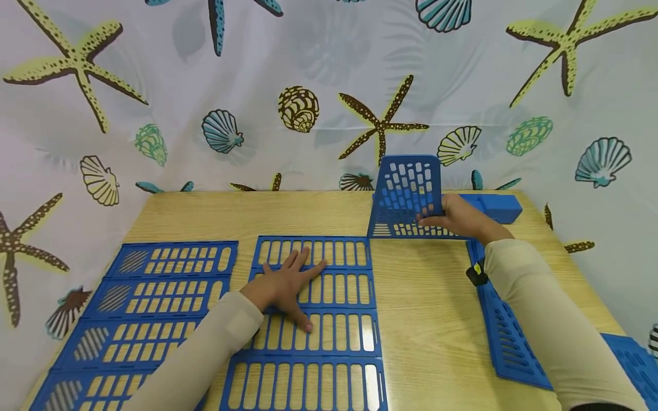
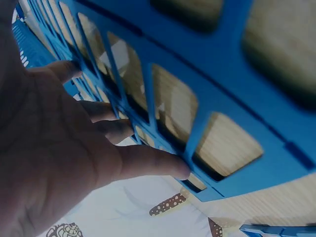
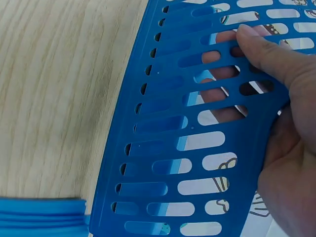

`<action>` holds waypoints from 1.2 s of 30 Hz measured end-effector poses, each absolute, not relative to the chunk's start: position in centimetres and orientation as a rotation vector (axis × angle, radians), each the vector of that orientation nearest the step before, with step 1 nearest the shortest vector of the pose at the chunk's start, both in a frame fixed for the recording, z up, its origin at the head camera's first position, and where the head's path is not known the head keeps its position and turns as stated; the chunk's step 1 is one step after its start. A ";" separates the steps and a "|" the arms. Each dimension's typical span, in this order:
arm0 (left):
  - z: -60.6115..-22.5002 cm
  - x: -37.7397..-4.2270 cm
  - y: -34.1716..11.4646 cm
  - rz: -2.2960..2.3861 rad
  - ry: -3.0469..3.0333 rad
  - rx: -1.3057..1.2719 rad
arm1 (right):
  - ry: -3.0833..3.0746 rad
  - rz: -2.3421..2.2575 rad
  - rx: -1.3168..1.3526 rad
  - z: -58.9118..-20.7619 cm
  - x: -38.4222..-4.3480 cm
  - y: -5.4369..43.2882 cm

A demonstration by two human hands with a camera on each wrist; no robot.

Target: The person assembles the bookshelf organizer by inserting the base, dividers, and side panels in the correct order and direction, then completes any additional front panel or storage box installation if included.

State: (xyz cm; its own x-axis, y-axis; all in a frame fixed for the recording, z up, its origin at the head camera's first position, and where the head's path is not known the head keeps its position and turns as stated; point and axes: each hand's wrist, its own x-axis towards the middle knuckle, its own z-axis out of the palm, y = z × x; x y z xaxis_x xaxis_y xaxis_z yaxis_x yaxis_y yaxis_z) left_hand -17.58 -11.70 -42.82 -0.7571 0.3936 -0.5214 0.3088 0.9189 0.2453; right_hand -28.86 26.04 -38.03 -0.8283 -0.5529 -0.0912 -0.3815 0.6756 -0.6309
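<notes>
My right hand (image 1: 462,217) grips a blue perforated plastic panel (image 1: 411,160) by its right edge. The panel stands upright at the table's back, its lower edge close to the tabletop. In the right wrist view the thumb lies on the near face of this panel (image 3: 256,123), and the other fingers show through its slots from behind. My left hand (image 1: 283,285) rests with spread fingers on the upper rows of a blue slatted panel (image 1: 344,358) lying flat. Up close in the left wrist view, a finger of the left hand (image 2: 59,138) touches the slatted panel (image 2: 242,182).
More blue panels (image 1: 177,279) with hatched patches lie flat at the left, partly under the left forearm. A blue box-shaped piece (image 1: 501,206) stands at the back right. Slotted blue panels (image 1: 519,348) lie beside the right forearm. A shell-printed cloth (image 1: 319,57) hangs behind the table.
</notes>
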 end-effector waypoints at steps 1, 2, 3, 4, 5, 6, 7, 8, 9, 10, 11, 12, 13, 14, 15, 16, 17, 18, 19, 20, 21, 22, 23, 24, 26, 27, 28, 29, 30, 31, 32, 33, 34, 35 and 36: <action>-42.8 -17.6 -11.7 0.199 2.489 0.503 | 2.615 -0.892 -0.750 -38.0 -29.0 26.0; -42.9 -17.5 -11.6 0.207 2.490 0.507 | 2.615 -0.892 -0.754 -38.0 -29.0 25.9; -42.9 -17.5 -11.6 0.214 2.490 0.510 | 2.612 -0.890 -0.756 -38.0 -29.1 25.9; -42.9 -17.5 -11.6 0.220 2.491 0.516 | 2.608 -0.889 -0.756 -38.0 -29.1 25.8; -43.0 -17.4 -11.6 0.226 2.490 0.517 | 2.606 -0.889 -0.761 -38.0 -29.2 25.7; -43.0 -17.4 -11.6 0.229 2.491 0.518 | 2.603 -0.889 -0.765 -38.1 -29.2 25.6; -43.0 -17.4 -11.6 0.228 2.492 0.517 | 2.596 -0.897 -0.775 -38.2 -29.3 25.5; -43.0 -17.4 -11.6 0.227 2.495 0.518 | 2.592 -0.902 -0.787 -38.3 -29.4 25.3; -43.0 -17.4 -11.6 0.223 2.499 0.518 | 2.585 -0.911 -0.796 -38.4 -29.5 25.1; -43.0 -17.5 -11.6 0.222 2.502 0.519 | 2.577 -0.923 -0.806 -38.5 -29.6 24.8; -43.0 -17.5 -11.6 0.223 2.502 0.521 | 2.566 -0.934 -0.814 -38.6 -29.7 24.6; -43.0 -17.5 -11.6 0.225 2.504 0.527 | 2.556 -0.946 -0.817 -38.7 -29.8 24.3; -43.0 -17.5 -11.5 0.227 2.505 0.531 | 2.548 -0.956 -0.828 -38.8 -29.9 23.9; -43.0 -17.5 -11.5 0.229 2.506 0.537 | 2.544 -0.962 -0.827 -38.9 -29.9 23.5; -43.1 -17.5 -11.4 0.232 2.505 0.540 | 2.538 -0.973 -0.828 -39.0 -30.0 23.1; -43.1 -17.6 -11.4 0.235 2.506 0.543 | 2.531 -0.978 -0.839 -39.1 -30.1 22.6; -43.1 -17.6 -11.3 0.235 2.507 0.542 | 2.525 -0.984 -0.850 -39.1 -30.1 22.1; -43.1 -17.6 -11.3 0.237 2.509 0.540 | 2.521 -0.989 -0.865 -39.1 -30.2 21.6; -43.2 -17.6 -11.2 0.242 2.509 0.539 | 2.519 -0.991 -0.879 -39.2 -30.3 21.0; -43.2 -17.6 -11.2 0.245 2.508 0.539 | 2.518 -0.987 -0.880 -39.1 -30.3 20.5; -43.2 -17.6 -11.2 0.253 2.509 0.541 | 2.523 -0.977 -0.878 -39.1 -30.3 20.1; -43.2 -17.6 -11.2 0.266 2.508 0.543 | 2.535 -0.959 -0.869 -39.0 -30.3 19.8; -43.2 -17.5 -11.4 0.285 2.510 0.551 | 2.555 -0.929 -0.859 -39.0 -30.2 19.7; -43.4 -17.4 -11.7 0.310 2.525 0.565 | 2.584 -0.880 -0.848 -38.9 -30.2 19.9; -43.5 -17.0 -12.6 0.358 2.576 0.575 | 2.634 -0.777 -0.803 -38.6 -29.8 21.0; -43.5 -16.8 -13.4 0.373 2.611 0.565 | 2.652 -0.727 -0.778 -38.5 -29.5 21.8; -43.5 -16.5 -14.2 0.379 2.651 0.546 | 2.673 -0.672 -0.760 -38.5 -29.3 22.8; -43.5 -16.4 -15.1 0.376 2.696 0.520 | 2.689 -0.614 -0.745 -38.4 -29.0 24.0; -43.4 -16.3 -16.0 0.365 2.736 0.487 | 2.701 -0.570 -0.722 -38.4 -28.7 25.1; -43.3 -16.2 -16.8 0.346 2.759 0.446 | 2.705 -0.557 -0.701 -38.4 -28.4 26.1; -43.2 -16.1 -17.6 0.330 2.765 0.411 | 2.712 -0.556 -0.694 -38.6 -28.2 27.1; -43.1 -16.1 -18.3 0.317 2.761 0.386 | 2.724 -0.563 -0.689 -38.9 -28.0 27.8; -43.1 -16.1 -18.8 0.312 2.752 0.373 | 2.731 -0.582 -0.693 -39.2 -27.9 28.3; -43.2 -16.1 -19.2 0.309 2.738 0.368 | 2.733 -0.611 -0.699 -39.5 -27.8 28.6; -43.3 -16.1 -19.5 0.309 2.723 0.366 | 2.728 -0.655 -0.713 -39.8 -27.8 28.6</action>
